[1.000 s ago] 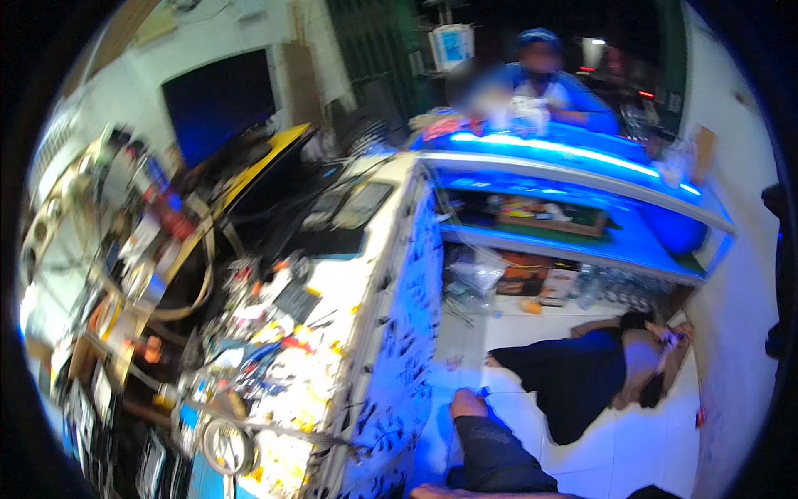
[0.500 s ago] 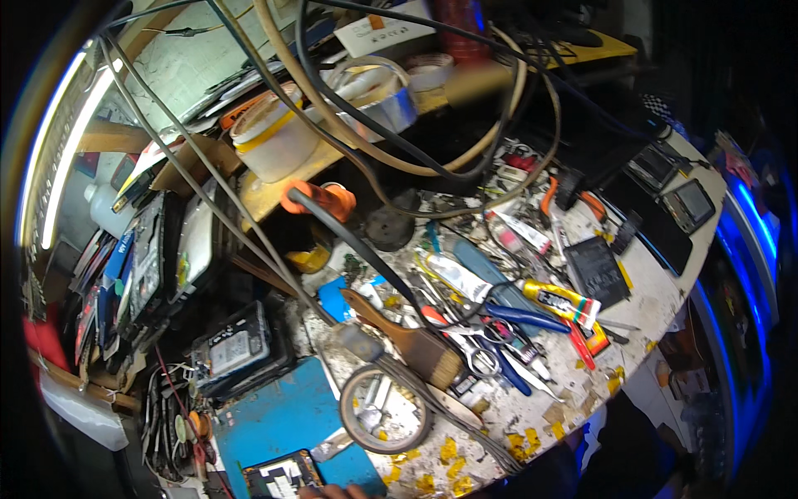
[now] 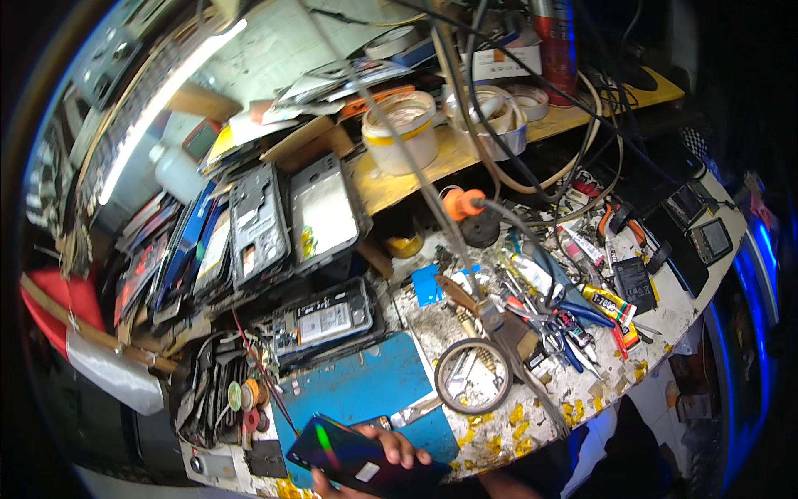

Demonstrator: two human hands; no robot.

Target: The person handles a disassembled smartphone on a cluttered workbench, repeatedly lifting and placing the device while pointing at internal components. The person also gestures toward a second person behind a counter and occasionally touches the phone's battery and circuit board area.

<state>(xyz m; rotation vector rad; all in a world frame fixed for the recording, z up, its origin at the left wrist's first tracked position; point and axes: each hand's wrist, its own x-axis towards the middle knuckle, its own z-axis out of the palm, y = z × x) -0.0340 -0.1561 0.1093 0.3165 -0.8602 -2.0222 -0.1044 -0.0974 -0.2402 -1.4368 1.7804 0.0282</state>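
The left hand (image 3: 389, 443) is closed around a dark, glossy phone (image 3: 341, 456) at the near edge of the scene. The fingers curl over the phone's far right edge; a digit shows at its near left edge. The phone is tilted, back panel up, with a small white label near the fingers. The right hand is out of view; its state cannot be determined.

Beneath and beyond the phone, a blue mat (image 3: 357, 374) covers part of the tabletop (image 3: 499, 445). An opened device (image 3: 324, 323) with a pale battery lies at the mat's far edge. To the left are wire spools (image 3: 235, 396).

Right of the mat, a tape roll (image 3: 439, 378) lies flat. Farther right, pliers with blue handles (image 3: 588, 311), a yellow tube (image 3: 611, 303) and a black battery (image 3: 636, 284) lie near one another. At the far right are two small devices, the nearer one a grey handset (image 3: 711, 241).

Far left, disassembled phone housings (image 3: 259, 224) lean in a row. Beyond the tabletop, a yellow shelf (image 3: 382, 188) carries a white tub (image 3: 401, 148) and a red can (image 3: 555, 50). A lit tube lamp (image 3: 170, 108) runs diagonally at the far left.
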